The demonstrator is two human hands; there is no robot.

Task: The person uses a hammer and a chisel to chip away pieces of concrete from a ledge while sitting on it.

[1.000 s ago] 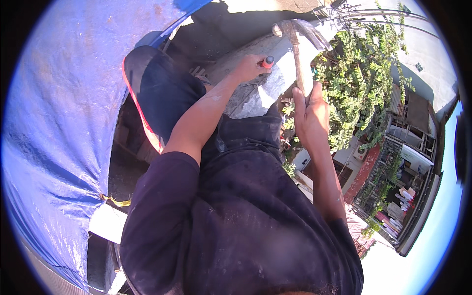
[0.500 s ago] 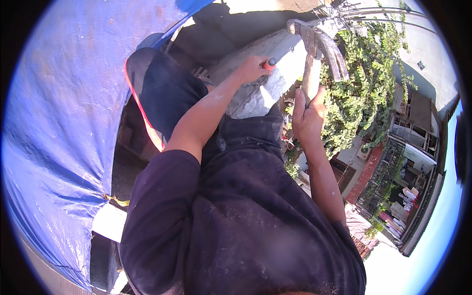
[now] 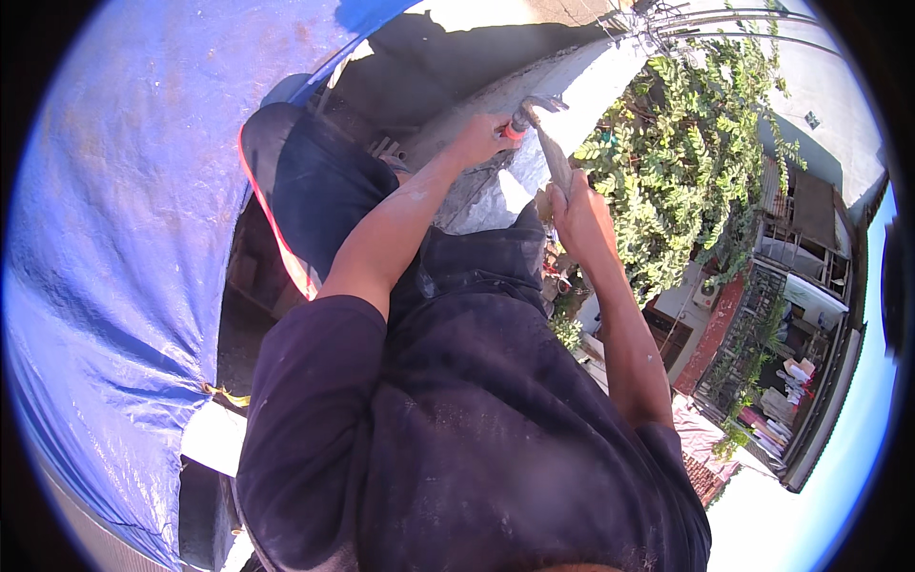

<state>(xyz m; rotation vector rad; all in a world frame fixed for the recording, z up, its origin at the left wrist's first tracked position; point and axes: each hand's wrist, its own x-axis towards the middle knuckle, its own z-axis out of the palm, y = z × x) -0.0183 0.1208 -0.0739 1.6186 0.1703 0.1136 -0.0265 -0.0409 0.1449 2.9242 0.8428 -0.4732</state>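
Observation:
My left hand (image 3: 482,140) is wrapped round a short tool with a red-orange grip, which looks like a chisel (image 3: 515,132). Its dark butt end points up, and its lower end is hidden. A claw hammer (image 3: 552,154) with a worn wooden handle is gripped in my right hand (image 3: 585,221). The hammer's metal head lies right against the chisel's butt end, seemingly touching it. Beneath both hands runs a pale, rough concrete wall top (image 3: 467,205), partly in sun and partly in shadow.
A large blue tarp (image 3: 124,238) hangs along my left side. Dense leafy branches (image 3: 686,172) grow close by my right arm. Thin rods or wires (image 3: 724,19) stick out at the far end of the wall. A house (image 3: 782,362) with a balcony lies beyond, lower right.
The hammer has swung down and to the left, from raised beside my left hand onto the chisel's end. My right hand moved with it; my left hand shifted only slightly.

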